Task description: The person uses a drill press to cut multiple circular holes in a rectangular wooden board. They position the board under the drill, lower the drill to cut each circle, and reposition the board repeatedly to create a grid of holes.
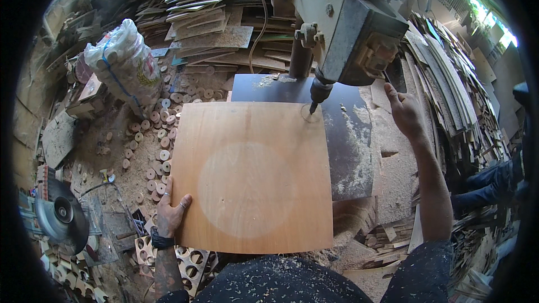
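A square plywood board (252, 179) with a paler round patch lies over the dark table (351, 140) of a drill press (353, 28). At its left edge my left hand (173, 211) grips it, the thumb on top and other fingers along the side. My right hand (405, 113) is closed around the drill press lever (386, 78), mostly hidden by the fingers. Under the chuck (320, 88), the bit meets the board near its far right corner, where a circle outline (308, 114) shows. Sawdust lies on the dark table.
Round wooden discs (164, 155) litter the floor at left, beside a filled white plastic sack (123, 67). A motor-like machine with a round dark disc (63, 210) stands lower left. Thin board stacks rise behind (210, 28) and right (449, 78). A person's jeans-clad leg (488, 188) shows at far right.
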`<state>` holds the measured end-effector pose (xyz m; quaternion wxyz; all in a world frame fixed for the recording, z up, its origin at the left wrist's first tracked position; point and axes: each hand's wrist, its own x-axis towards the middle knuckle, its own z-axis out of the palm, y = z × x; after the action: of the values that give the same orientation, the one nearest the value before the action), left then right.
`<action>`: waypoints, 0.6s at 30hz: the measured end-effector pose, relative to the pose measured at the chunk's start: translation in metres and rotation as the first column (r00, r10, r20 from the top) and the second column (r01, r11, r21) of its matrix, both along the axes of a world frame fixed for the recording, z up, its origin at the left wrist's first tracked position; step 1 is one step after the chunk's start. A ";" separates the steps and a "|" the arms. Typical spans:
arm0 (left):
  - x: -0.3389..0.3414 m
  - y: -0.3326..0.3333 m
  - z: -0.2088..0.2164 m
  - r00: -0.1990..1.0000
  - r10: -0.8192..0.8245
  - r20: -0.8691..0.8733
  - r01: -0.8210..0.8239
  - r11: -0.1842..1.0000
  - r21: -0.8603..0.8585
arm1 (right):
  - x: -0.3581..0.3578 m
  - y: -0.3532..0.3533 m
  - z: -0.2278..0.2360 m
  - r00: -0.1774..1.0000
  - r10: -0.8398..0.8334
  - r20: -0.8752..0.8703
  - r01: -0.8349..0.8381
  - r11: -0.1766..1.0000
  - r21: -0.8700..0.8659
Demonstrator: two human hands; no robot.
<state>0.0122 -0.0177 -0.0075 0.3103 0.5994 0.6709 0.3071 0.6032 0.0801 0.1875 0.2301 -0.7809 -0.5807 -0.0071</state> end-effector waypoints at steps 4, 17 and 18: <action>0.001 0.001 0.001 1.000 0.002 -0.006 -0.002 1.000 -0.012 | 0.018 0.014 -0.034 0.972 -0.044 -0.231 0.050 0.999 0.017; 0.007 0.002 0.013 0.999 0.012 0.051 -0.005 0.991 -0.134 | 0.008 0.037 -0.097 0.950 0.020 -0.312 0.156 0.834 0.530; 0.007 0.002 0.012 0.998 0.005 0.061 0.003 0.993 -0.121 | 0.010 0.040 -0.101 0.962 0.015 -0.272 0.142 0.825 0.547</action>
<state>0.0191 -0.0153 0.0047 0.3666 0.5694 0.6787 0.2841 0.6129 0.1198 0.0864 0.5240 -0.6916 -0.4904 -0.0810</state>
